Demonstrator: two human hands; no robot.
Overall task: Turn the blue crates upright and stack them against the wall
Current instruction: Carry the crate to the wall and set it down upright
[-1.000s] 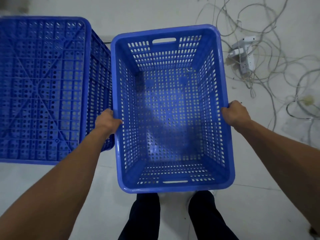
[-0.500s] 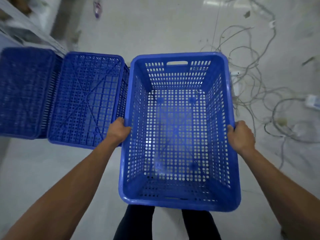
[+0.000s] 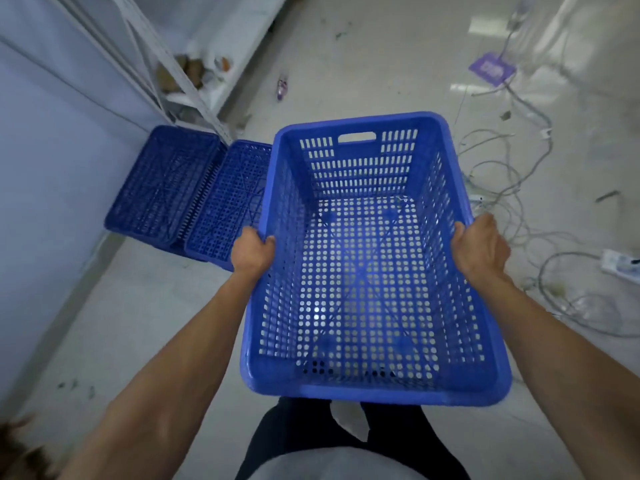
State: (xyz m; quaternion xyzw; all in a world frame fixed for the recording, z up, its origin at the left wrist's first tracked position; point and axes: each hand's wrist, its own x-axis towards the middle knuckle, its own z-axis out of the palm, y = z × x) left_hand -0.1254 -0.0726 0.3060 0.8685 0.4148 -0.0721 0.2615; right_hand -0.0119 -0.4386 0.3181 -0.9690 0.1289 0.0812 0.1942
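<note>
I hold an upright, empty blue perforated crate (image 3: 367, 282) in the air in front of my body. My left hand (image 3: 252, 252) grips its left long rim and my right hand (image 3: 479, 244) grips its right long rim. On the floor to the left lie two more blue crates upside down, bottoms up: one (image 3: 162, 183) beside the wall, the other (image 3: 230, 202) next to it, partly hidden behind the held crate.
A pale wall (image 3: 52, 161) runs along the left, with a white metal shelf frame (image 3: 162, 64) and debris behind the crates. Tangled grey cables (image 3: 512, 181) and a power strip (image 3: 620, 263) litter the floor on the right. My legs (image 3: 311, 431) show below the crate.
The crate has risen off the floor in both hands. The view has tilted up and away, so the overturned crates look smaller and farther off at the left, and the wall shows.
</note>
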